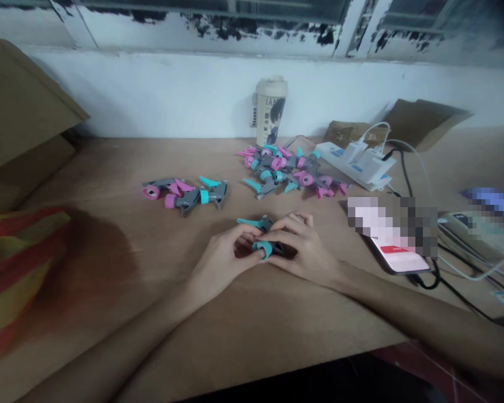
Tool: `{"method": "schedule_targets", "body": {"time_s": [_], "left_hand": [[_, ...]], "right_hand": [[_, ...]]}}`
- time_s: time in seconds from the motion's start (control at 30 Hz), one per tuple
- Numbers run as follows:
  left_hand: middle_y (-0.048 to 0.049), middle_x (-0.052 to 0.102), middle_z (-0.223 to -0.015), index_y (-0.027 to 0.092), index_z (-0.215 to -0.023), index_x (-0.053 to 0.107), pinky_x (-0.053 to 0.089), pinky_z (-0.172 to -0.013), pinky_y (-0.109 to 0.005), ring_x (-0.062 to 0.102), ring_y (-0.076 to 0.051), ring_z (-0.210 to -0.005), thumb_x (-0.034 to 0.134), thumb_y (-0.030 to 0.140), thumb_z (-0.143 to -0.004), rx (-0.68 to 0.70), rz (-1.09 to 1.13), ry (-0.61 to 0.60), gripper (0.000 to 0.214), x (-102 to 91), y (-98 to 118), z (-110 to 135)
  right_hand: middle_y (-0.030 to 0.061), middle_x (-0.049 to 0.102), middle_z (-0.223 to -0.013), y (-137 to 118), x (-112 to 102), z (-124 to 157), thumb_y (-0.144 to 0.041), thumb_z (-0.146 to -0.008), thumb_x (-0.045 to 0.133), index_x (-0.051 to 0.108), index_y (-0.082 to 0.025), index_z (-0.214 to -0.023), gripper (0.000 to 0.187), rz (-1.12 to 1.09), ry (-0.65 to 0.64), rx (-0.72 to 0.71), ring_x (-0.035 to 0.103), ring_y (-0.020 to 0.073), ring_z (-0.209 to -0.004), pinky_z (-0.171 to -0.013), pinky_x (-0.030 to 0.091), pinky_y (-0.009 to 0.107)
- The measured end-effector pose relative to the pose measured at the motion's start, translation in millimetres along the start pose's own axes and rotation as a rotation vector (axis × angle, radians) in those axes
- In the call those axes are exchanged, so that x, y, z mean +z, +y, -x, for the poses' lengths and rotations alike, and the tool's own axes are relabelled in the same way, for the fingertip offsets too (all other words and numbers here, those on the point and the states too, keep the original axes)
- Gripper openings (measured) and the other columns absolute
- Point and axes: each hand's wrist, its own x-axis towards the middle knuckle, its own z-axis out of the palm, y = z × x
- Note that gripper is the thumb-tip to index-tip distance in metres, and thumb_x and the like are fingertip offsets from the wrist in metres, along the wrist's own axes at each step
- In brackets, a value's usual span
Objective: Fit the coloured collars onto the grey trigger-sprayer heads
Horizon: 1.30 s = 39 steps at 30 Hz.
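Note:
Both my hands meet at the middle of the wooden table (159, 313) around one grey spray-trigger head with teal parts (264, 236). My left hand (222, 258) pinches its teal collar with curled fingers. My right hand (302, 246) wraps over the grey body from the right, fingers closed. The teal trigger lever sticks out to the left above my left hand. A small group of finished trigger heads (185, 193), pink and teal, lies to the far left. A larger pile of trigger heads (288, 170) lies further back, right of centre.
A printed cup with lid (271, 112) stands against the white wall. A white power strip (359, 162) with chargers and cables lies at the right, with a phone (397, 252) in front of it. Cardboard boxes (21, 117) stand at left. Striped fabric (17, 263) lies near left.

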Motion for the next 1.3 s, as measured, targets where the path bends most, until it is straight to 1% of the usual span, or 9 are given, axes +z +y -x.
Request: {"method": "schedule_targets", "body": {"time_s": [0.1,0.3,0.53,0.67,0.87,1.07,1.2,1.3], "left_hand": [[0.0010,0.067,-0.089,0.022,-0.097,0.059,0.049,-0.071,-0.025,0.062,-0.014,-0.079,0.061,0.030,-0.079,0.001,-0.024,0.003,0.020,1.9,1,1],[0.0017,0.066,-0.088,0.024,-0.100,0.058,0.047,-0.071,-0.026,0.061,-0.014,-0.078,0.057,0.031,-0.082,-0.021,-0.038,-0.006,0.020,5.4,5,3],[0.0006,0.064,-0.089,0.025,-0.102,0.055,0.045,-0.074,-0.029,0.059,-0.016,-0.081,0.055,0.031,-0.083,-0.053,0.006,-0.031,0.020,7.7,6,2],[-0.0013,0.062,-0.093,0.023,-0.103,0.053,0.046,-0.074,-0.029,0.058,-0.017,-0.084,0.052,0.032,-0.084,-0.070,0.099,-0.041,0.022,9.5,8,1],[-0.0005,0.061,-0.090,0.022,-0.099,0.053,0.046,-0.074,-0.027,0.058,-0.016,-0.084,0.052,0.028,-0.083,-0.074,0.117,-0.038,0.018,10.8,6,3],[-0.0002,0.062,-0.084,0.021,-0.098,0.054,0.047,-0.068,-0.026,0.059,-0.016,-0.078,0.050,0.023,-0.081,-0.064,0.017,-0.025,0.017,9.7,7,4],[0.0001,0.063,-0.085,0.022,-0.100,0.053,0.049,-0.070,-0.027,0.061,-0.016,-0.078,0.048,0.021,-0.081,-0.066,-0.052,-0.033,0.020,8.4,13,5],[0.0006,0.063,-0.084,0.022,-0.098,0.053,0.050,-0.072,-0.028,0.062,-0.016,-0.077,0.048,0.020,-0.080,-0.048,-0.113,-0.015,0.019,8.1,18,6]], "right_hand": [[0.0022,0.061,-0.090,0,-1,0,-0.037,-0.077,0.066,0.065,-0.024,-0.094,0.022,-0.006,0.022,0.005,0.055,0.0168,-0.089,-0.089,0.028,0.038],[0.0013,0.060,-0.085,-1,-2,0,-0.040,-0.075,0.067,0.064,-0.023,-0.086,0.020,-0.020,0.039,0.049,0.055,0.0168,-0.087,-0.090,0.028,0.038],[0.0014,0.056,-0.082,-1,-2,-1,-0.040,-0.077,0.065,0.061,-0.021,-0.079,0.019,-0.016,0.065,0.041,0.053,0.0166,-0.083,-0.084,0.030,0.036],[0.0014,0.056,-0.082,-2,-2,-1,-0.042,-0.077,0.064,0.060,-0.021,-0.079,0.021,-0.028,0.085,0.068,0.052,0.0173,-0.083,-0.080,0.031,0.036],[0.0015,0.056,-0.082,-5,-1,0,-0.042,-0.077,0.065,0.061,-0.021,-0.079,0.022,-0.026,0.084,0.040,0.052,0.0162,-0.083,-0.081,0.030,0.035],[0.0019,0.057,-0.087,-3,0,0,-0.043,-0.077,0.063,0.063,-0.023,-0.080,0.021,-0.015,0.052,0.055,0.052,0.0175,-0.088,-0.086,0.028,0.038],[0.0018,0.057,-0.088,-3,0,1,-0.043,-0.077,0.063,0.063,-0.024,-0.080,0.019,-0.010,0.047,0.054,0.051,0.0177,-0.088,-0.087,0.027,0.039],[0.0016,0.057,-0.088,-2,0,2,-0.042,-0.076,0.064,0.063,-0.024,-0.081,0.018,-0.007,0.049,0.049,0.052,0.0179,-0.088,-0.087,0.028,0.039]]}}
